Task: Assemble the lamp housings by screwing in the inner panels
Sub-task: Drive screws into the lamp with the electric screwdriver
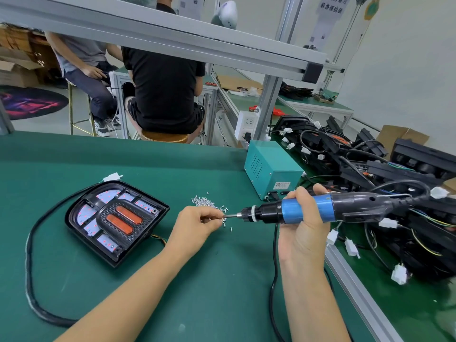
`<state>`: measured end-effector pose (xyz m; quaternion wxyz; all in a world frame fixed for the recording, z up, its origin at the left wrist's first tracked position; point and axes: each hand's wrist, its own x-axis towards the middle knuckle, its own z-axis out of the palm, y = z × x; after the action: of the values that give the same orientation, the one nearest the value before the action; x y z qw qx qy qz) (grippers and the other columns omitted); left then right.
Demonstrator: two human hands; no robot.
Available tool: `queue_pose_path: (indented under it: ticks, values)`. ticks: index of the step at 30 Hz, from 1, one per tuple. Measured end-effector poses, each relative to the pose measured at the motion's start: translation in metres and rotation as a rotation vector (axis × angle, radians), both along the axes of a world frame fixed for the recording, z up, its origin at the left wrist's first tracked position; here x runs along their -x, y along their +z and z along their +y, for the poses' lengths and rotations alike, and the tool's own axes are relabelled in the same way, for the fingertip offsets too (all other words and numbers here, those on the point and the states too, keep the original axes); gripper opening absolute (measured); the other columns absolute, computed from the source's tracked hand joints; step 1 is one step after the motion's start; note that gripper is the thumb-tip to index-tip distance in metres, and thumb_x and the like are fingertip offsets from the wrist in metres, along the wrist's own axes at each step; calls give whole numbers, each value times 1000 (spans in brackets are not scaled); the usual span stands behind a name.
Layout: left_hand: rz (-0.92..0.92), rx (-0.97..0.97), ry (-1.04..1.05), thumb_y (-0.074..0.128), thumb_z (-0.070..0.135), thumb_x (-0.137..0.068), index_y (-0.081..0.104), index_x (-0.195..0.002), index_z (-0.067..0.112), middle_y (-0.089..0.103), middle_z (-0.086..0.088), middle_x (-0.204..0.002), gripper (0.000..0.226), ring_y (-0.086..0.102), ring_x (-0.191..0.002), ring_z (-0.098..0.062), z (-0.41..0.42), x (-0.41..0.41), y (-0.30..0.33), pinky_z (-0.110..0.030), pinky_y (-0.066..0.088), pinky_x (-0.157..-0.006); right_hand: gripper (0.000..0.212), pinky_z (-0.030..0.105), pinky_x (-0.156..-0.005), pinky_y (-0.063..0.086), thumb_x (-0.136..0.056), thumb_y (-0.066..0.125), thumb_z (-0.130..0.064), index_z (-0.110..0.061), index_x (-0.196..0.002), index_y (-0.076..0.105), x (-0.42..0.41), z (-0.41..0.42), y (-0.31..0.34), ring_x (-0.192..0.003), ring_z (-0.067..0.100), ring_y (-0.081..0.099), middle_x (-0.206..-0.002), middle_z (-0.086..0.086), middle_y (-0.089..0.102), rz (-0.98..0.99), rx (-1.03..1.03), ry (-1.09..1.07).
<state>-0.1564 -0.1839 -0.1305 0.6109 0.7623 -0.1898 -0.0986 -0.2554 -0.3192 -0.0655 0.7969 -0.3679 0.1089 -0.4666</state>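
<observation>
A black lamp housing [116,220] lies on the green mat at the left, its inner panel showing white boards and two orange lenses. A heap of small silver screws [206,202] lies in the middle of the mat. My left hand [197,224] pinches a screw [224,219] just below the heap, right at the tip of the screwdriver's bit. My right hand [304,228] grips a blue and black electric screwdriver [318,209], held level and pointing left.
A teal power box [271,169] stands behind the screwdriver. Black lamp housings with wires and white connectors [385,169] are piled at the right. The housing's black cable [30,272] loops at the left. Two people [162,92] sit beyond the bench.
</observation>
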Motion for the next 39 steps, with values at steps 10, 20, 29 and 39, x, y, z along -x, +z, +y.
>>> queue_pose_path:
  ticks: [10,20,29,39]
  values:
    - [-37,206,-12,71,1,-80,73,-84,30,66,13,-67,29,44,-59,-4,5,3,7,-14,41,-56,32,28,-78,50,-89,59,5,-19,-107,48,1,0,9,-76,13,57,-72,-9,59,-9,38,-4]
    - [-37,-170,-113,68,4,-83,70,-76,22,58,7,-62,20,45,-53,-7,0,-10,16,-14,37,-53,29,24,-70,52,-89,58,4,-22,-101,50,-1,0,8,-68,10,58,-67,-10,61,-14,-23,37]
    - [-162,97,-34,75,5,-77,67,-78,22,68,8,-72,20,54,-67,-4,11,-4,13,-12,44,-64,30,22,-63,54,-87,59,4,-23,-96,52,3,-6,13,-65,9,60,-68,-10,61,-48,-53,55]
    - [-303,-80,2,75,7,-78,68,-72,28,60,10,-73,22,52,-75,-3,15,-1,16,-10,38,-73,31,23,-65,53,-87,59,3,-24,-100,51,2,0,12,-66,9,59,-68,-9,61,-18,-38,92]
